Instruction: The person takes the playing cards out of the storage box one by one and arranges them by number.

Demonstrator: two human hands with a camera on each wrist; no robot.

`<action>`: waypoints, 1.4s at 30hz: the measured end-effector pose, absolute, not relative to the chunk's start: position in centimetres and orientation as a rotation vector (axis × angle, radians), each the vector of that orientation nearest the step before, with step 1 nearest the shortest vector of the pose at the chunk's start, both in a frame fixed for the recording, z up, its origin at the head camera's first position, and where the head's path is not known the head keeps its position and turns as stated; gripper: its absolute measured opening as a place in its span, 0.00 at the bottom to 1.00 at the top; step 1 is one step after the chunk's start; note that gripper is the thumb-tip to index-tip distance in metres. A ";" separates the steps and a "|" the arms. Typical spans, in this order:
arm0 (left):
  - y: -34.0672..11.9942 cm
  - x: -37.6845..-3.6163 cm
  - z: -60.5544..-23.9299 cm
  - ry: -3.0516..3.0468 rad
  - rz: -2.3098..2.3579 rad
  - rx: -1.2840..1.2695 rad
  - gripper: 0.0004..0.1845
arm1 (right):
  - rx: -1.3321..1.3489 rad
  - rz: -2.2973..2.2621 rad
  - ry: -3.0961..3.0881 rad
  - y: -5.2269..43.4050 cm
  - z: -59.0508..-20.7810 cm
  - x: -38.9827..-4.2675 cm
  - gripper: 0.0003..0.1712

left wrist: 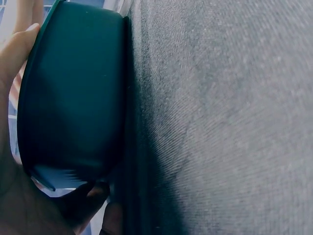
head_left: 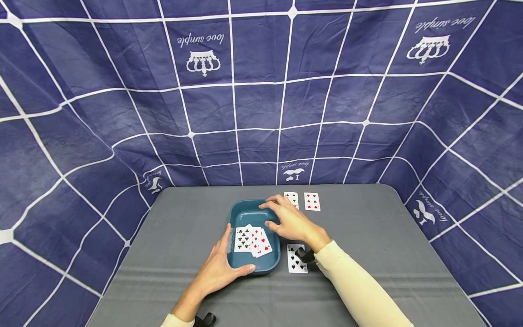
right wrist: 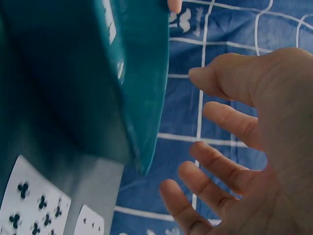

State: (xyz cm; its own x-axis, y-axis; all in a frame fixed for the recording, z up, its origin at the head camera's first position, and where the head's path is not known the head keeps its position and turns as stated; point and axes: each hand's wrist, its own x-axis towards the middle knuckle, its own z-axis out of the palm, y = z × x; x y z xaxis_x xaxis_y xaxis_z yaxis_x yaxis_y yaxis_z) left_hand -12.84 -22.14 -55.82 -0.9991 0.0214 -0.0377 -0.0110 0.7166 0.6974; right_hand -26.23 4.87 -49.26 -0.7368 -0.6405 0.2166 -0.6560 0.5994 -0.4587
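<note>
A teal-blue plastic tub (head_left: pixel 249 219) stands on the grey table, with several face-up playing cards (head_left: pixel 243 238) overlapping inside, clubs at the left and red suits at the right. My left hand (head_left: pixel 218 268) grips its near-left corner, thumb along the near rim and fingers against the left wall, as the left wrist view of the tub (left wrist: pixel 73 93) also shows. Over the right rim hovers my right hand (head_left: pixel 290 220), empty, its fingers loosely bent and spread. In the right wrist view, the right hand (right wrist: pixel 234 142) is apart from the tub's rim.
Right of the tub lies a spades card (head_left: pixel 295 265), partly covered by the black wristband (head_left: pixel 304 255). Behind the right hand are a partly hidden black-suit card (head_left: pixel 291 196) and a hearts card (head_left: pixel 312 201). A blue checked cloth (head_left: pixel 261 109) hangs around the table.
</note>
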 end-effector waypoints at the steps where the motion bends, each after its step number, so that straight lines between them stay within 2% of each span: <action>1: -22.1 -12.8 -55.8 2.869 1.169 0.008 0.82 | 1.143 0.806 -2.788 4.5 -49.2 -26.1 0.31; 12: -22.2 -12.8 -55.9 2.863 1.178 -0.004 0.83 | 1.222 0.769 -2.883 0.6 -48.9 -25.2 0.33; 21: -22.1 -12.6 -55.7 2.855 1.154 -0.019 0.83 | 1.242 0.682 -3.012 -2.5 -49.8 -25.3 0.42; 42: -22.0 -12.6 -56.0 2.869 1.139 -0.019 0.82 | 1.173 0.360 -3.180 -4.6 -51.9 -25.2 0.57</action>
State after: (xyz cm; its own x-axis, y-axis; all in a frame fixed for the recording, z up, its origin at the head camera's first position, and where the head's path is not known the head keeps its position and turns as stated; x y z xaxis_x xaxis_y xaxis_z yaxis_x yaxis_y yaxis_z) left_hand -12.56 -21.96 -56.02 -0.9984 0.0089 -0.0551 -0.0313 0.7278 0.6851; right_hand -25.19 -4.56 -51.95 -0.7317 -0.6589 -0.1745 -0.6033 0.7452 -0.2841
